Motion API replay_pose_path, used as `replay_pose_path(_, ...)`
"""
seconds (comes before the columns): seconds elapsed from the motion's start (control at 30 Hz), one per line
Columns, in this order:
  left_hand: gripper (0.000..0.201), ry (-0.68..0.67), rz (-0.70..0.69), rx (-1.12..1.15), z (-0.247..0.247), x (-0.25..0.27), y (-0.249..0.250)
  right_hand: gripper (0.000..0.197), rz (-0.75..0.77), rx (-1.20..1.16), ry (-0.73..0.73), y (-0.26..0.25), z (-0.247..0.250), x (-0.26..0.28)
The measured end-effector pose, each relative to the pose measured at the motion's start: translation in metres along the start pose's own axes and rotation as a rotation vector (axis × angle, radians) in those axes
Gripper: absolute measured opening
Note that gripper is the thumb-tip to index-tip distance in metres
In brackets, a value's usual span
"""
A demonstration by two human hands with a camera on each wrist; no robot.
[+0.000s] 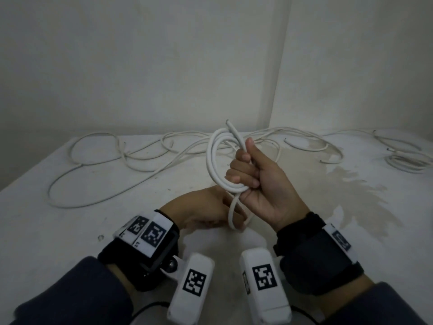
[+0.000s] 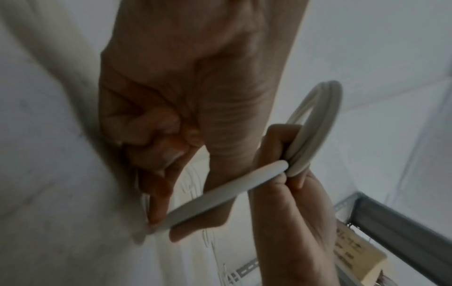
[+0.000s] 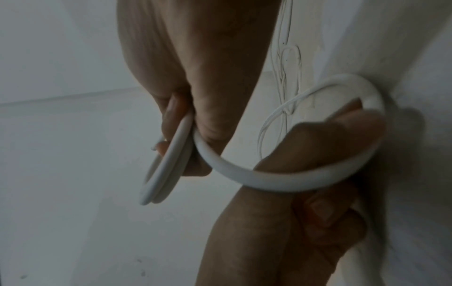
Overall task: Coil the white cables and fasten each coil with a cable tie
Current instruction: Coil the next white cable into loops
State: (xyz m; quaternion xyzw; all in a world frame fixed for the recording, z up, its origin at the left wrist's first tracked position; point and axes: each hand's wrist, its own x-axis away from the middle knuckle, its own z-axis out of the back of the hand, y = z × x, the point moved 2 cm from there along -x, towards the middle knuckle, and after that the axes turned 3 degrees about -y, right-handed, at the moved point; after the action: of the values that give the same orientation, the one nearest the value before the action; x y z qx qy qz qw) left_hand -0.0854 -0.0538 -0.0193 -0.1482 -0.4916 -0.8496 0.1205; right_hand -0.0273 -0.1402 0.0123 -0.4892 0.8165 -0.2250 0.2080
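My right hand (image 1: pixel 243 165) is raised over the table and grips a small coil of thick white cable (image 1: pixel 210 160), whose cut end sticks up past my thumb. The coil (image 3: pixel 168 164) has a few turns, pressed together inside the right hand (image 3: pixel 195 87). From it a tail of the same cable (image 1: pixel 232 214) drops to my left hand (image 1: pixel 208 214), low beside the table top. There the tail (image 2: pixel 220 193) runs between index finger and thumb of the left hand (image 2: pixel 168 226), which pinch it. The tail (image 3: pixel 293 181) curves round the left hand (image 3: pixel 305 212). No cable tie is in view.
Thinner white cables (image 1: pixel 105 160) lie loose across the back of the white table (image 1: pixel 70 231), with more cable loops at the far right (image 1: pixel 403 160). A wet-looking stain (image 1: pixel 346 184) marks the right side. Walls close the back. A metal frame (image 2: pixel 391 212) shows beside the table.
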Motion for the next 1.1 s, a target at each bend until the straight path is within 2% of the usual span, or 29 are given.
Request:
replay_pose_path(0.03,0.013,0.014,0.044,-0.03,0.003,0.001,0.001,0.043,0.01,0.011,0.006,-0.003,0.001,0.0)
replay_pose_path(0.13,0.017,0.07,0.104,0.051,0.015,0.002,-0.003,0.045,0.057,0.025,0.021,-0.013,0.003,0.003)
replay_pose_path(0.2,0.01,0.098,0.098,0.267,0.02,0.004,-0.008,0.041,0.09,0.006,0.029,-0.019,0.003,0.005)
replay_pose_path(0.27,0.017,0.142,0.087,0.52,0.02,0.004,-0.011,0.041,0.12,-0.028,0.068,-0.024,0.005,0.005)
replay_pose_path(0.33,0.021,0.235,0.049,0.665,0.021,0.0,-0.014,0.041,0.152,-0.007,0.164,-0.026,0.011,0.003)
replay_pose_path(0.4,0.012,0.345,0.026,0.775,0.023,-0.002,-0.016,0.041,0.19,0.09,0.296,-0.025,0.02,0.001)
replay_pose_path(0.47,0.02,0.451,0.005,0.828,0.026,-0.002,-0.017,0.04,0.204,0.201,0.399,-0.021,0.028,-0.001)
replay_pose_path(0.57,0.035,0.562,-0.109,0.867,0.032,0.0,-0.016,0.039,0.165,0.321,0.449,-0.015,0.037,-0.003)
replay_pose_path(0.63,0.03,0.611,-0.203,0.946,0.038,0.004,-0.013,0.039,0.135,0.365,0.464,-0.014,0.04,-0.003)
replay_pose_path(0.7,0.024,0.642,-0.277,0.947,0.043,0.007,-0.012,0.039,0.098,0.362,0.459,-0.015,0.04,-0.003)
replay_pose_path(0.77,0.022,0.67,-0.316,0.84,0.045,0.01,-0.012,0.04,0.054,0.368,0.437,-0.013,0.039,-0.003)
replay_pose_path(0.9,0.02,0.786,-0.353,0.62,0.047,0.013,-0.01,0.038,-0.018,0.544,0.37,-0.006,0.033,-0.003)
replay_pose_path(1.0,0.017,0.85,-0.359,0.597,0.051,0.013,-0.01,0.038,-0.055,0.643,0.355,-0.001,0.029,-0.003)
replay_pose_path(1.1,0.017,0.842,-0.352,0.584,0.049,0.011,-0.012,0.039,-0.115,0.671,0.352,0.001,0.027,-0.002)
